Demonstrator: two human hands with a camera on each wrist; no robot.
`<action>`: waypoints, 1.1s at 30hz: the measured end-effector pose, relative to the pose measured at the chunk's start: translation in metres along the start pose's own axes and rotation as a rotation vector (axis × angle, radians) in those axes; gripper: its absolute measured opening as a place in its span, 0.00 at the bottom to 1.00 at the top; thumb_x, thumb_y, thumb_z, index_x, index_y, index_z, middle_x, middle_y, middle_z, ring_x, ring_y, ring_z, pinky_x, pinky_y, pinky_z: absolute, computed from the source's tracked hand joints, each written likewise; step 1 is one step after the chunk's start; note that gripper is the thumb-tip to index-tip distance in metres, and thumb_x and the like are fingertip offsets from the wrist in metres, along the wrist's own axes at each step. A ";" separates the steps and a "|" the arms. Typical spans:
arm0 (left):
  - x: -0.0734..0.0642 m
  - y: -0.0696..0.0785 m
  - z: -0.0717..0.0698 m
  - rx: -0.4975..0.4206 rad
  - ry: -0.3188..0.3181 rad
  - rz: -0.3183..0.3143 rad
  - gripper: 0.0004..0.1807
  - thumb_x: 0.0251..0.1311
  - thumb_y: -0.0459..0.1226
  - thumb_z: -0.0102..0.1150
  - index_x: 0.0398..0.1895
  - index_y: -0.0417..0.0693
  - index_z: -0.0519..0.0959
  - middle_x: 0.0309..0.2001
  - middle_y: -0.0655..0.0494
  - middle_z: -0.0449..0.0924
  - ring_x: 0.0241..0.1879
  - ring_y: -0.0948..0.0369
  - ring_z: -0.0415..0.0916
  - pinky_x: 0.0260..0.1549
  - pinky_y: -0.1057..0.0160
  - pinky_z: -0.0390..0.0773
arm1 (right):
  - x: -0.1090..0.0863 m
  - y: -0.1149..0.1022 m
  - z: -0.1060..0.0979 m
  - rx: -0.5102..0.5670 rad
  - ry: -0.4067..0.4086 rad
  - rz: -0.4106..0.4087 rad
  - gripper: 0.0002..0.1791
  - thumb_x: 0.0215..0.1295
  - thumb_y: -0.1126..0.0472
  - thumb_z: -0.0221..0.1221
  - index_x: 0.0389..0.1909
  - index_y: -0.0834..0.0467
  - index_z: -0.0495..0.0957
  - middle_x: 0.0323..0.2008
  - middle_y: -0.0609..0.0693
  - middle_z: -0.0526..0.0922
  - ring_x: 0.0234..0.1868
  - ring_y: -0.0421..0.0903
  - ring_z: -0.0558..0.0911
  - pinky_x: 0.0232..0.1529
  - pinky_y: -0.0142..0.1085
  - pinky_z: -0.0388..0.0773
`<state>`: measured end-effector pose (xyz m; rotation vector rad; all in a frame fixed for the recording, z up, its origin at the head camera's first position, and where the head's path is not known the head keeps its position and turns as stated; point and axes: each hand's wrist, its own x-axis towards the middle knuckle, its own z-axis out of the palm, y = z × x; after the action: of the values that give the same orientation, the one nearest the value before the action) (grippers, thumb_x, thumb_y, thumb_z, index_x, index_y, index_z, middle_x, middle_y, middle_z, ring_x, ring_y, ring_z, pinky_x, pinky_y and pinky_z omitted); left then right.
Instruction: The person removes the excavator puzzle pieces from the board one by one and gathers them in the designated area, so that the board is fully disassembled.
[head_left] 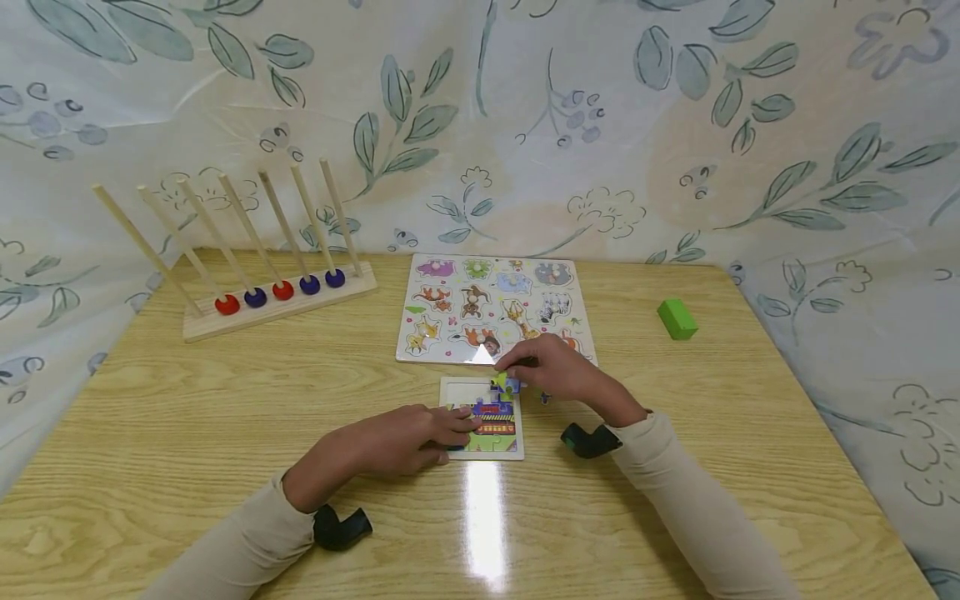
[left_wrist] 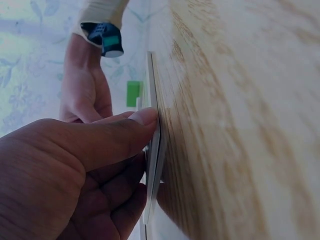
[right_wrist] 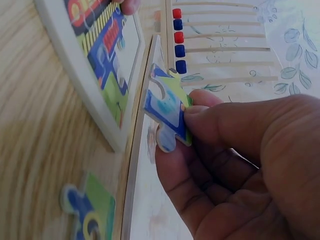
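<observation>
My right hand [head_left: 558,367] pinches a jigsaw piece [right_wrist: 167,102] between thumb and fingers. The piece is blue, green and yellow, with a rounded tab, and hangs tilted above the top right corner of a small puzzle tray [head_left: 483,456]. Inside the white-rimmed tray lies a partly filled train picture [head_left: 495,429]; bare board shows along its top. My left hand [head_left: 405,437] rests on the tray's left side, fingers over the picture, the thumb [left_wrist: 145,116] touching the tray's edge. Another loose puzzle piece [right_wrist: 95,207] lies on the table right of the tray, partly hidden by my right hand in the head view.
Behind the tray lies an animal peg puzzle board [head_left: 442,321]. A wooden bead stand [head_left: 277,308] with upright rods and red and blue beads stands at the back left. A green block [head_left: 677,319] sits at the right. Leaf-patterned cloth [head_left: 510,175] hangs behind the table.
</observation>
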<state>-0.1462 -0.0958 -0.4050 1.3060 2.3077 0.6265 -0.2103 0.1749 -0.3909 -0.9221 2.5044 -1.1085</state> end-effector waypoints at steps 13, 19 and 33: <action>0.001 -0.001 0.000 0.007 0.004 0.013 0.21 0.70 0.32 0.53 0.65 0.41 0.72 0.70 0.53 0.63 0.71 0.55 0.56 0.65 0.53 0.61 | -0.011 0.012 -0.011 -0.034 0.032 0.045 0.10 0.66 0.72 0.57 0.42 0.63 0.86 0.40 0.51 0.86 0.31 0.41 0.77 0.31 0.34 0.74; 0.001 -0.002 0.001 -0.020 0.001 -0.015 0.21 0.70 0.33 0.53 0.65 0.42 0.73 0.70 0.56 0.63 0.71 0.57 0.55 0.66 0.54 0.60 | -0.018 0.018 -0.016 -0.007 0.041 0.049 0.11 0.65 0.74 0.56 0.42 0.65 0.85 0.39 0.53 0.85 0.35 0.43 0.79 0.34 0.35 0.77; 0.001 -0.004 0.002 -0.014 0.006 0.001 0.22 0.70 0.33 0.53 0.66 0.43 0.72 0.71 0.56 0.62 0.71 0.57 0.54 0.66 0.54 0.60 | -0.033 0.031 -0.029 -0.002 0.049 0.057 0.10 0.64 0.76 0.57 0.41 0.67 0.85 0.36 0.53 0.83 0.34 0.44 0.76 0.33 0.32 0.74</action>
<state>-0.1484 -0.0963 -0.4096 1.3003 2.3037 0.6466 -0.2115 0.2285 -0.3949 -0.8286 2.5544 -1.1248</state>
